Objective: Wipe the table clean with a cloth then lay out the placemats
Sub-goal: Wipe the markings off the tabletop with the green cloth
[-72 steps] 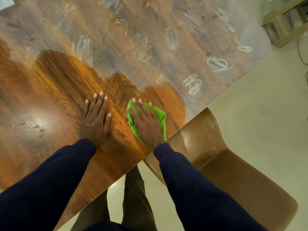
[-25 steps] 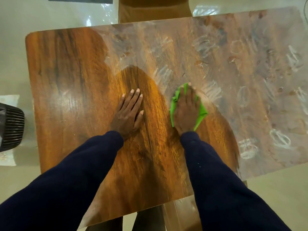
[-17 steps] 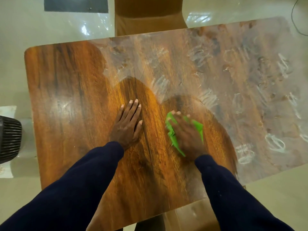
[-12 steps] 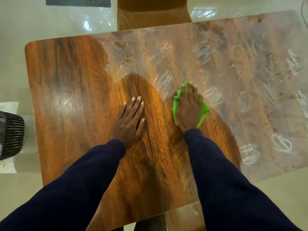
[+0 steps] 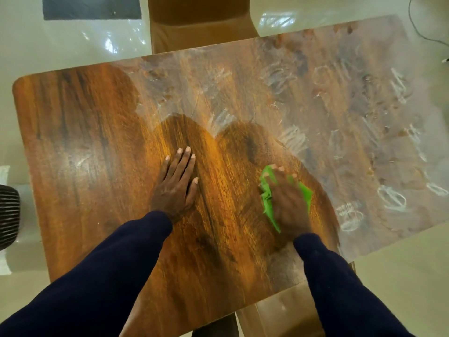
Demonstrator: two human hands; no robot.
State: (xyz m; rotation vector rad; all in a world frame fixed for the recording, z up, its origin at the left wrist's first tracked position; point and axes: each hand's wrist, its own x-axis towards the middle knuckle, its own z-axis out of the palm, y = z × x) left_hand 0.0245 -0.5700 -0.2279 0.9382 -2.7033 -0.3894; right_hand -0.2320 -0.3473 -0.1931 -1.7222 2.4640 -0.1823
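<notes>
Cloth [image 5: 267, 203] under the flat, straight-fingered right hand [image 5: 289, 205] needs firm overlapping strokes across the hazy worktop [image 5: 352, 122], left hand [image 5: 175, 188] spread flat.

Cloth [image 5: 267, 203] under right hand [image 5: 289, 203] on table [image 5: 85, 142] (left hand [image 5: 175, 188] alongside), chair [image 5: 199, 32] behind.

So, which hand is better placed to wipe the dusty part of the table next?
Right. The right hand presses the green cloth beside the dusty area; the left hand lies flat, empty.
</notes>
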